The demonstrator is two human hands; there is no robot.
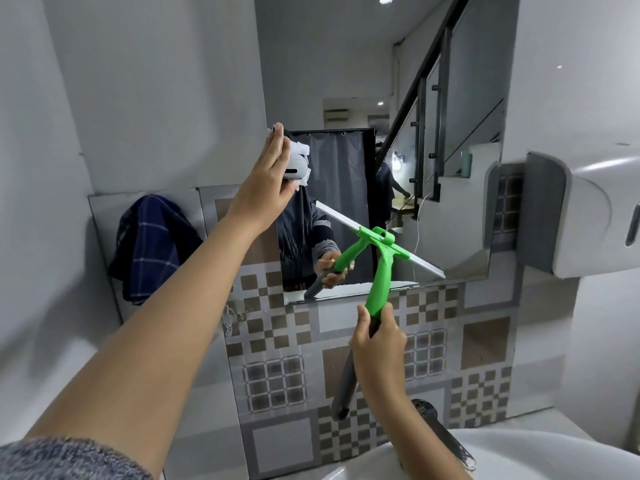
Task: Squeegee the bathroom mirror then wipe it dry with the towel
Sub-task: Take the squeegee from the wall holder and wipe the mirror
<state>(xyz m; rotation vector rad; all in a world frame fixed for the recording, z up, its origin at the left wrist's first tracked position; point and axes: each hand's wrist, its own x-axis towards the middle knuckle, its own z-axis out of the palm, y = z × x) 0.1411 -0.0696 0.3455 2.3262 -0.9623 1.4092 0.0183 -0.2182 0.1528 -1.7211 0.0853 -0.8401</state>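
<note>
At six o'clock I see the white basin rim (540, 445). My right hand (379, 341) is wrapped tight around the green plastic squeegee with grey grip (379, 271), blade tilted on the frameless wall mirror (450, 168). My left hand (266, 181), fingers flat, presses the mirror's edge. The navy checked towel (152, 244) hangs at nine o'clock; the white dispenser (588, 213) sits at three.
</note>
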